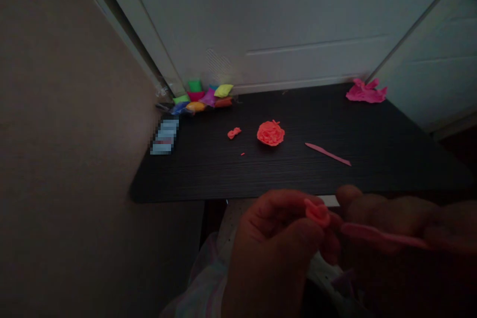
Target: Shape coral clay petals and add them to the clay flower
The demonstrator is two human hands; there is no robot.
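My left hand (281, 231) pinches a small coral clay piece (317, 212), curled like a petal or rosebud, between thumb and fingers. Close on its right, my right hand (395, 216) is closed around a pink clay modelling tool (383, 236), whose rounded end points toward the clay piece. Much of the right hand is in deep shadow. Beyond the hands, a coral clay flower (271, 133) with many layered petals sits on the dark table (208, 174). Left of it lie a small lump of coral clay (234, 133) and a tiny crumb (242, 154).
A second pink modelling tool (328, 154) lies right of the flower. Colourful clay packets (201, 99) are piled at the back left, near a pixelated flat object (165, 136). A crumpled pink wrapper (367, 91) rests at the back right. A white panelled door (279, 25) stands behind the table.
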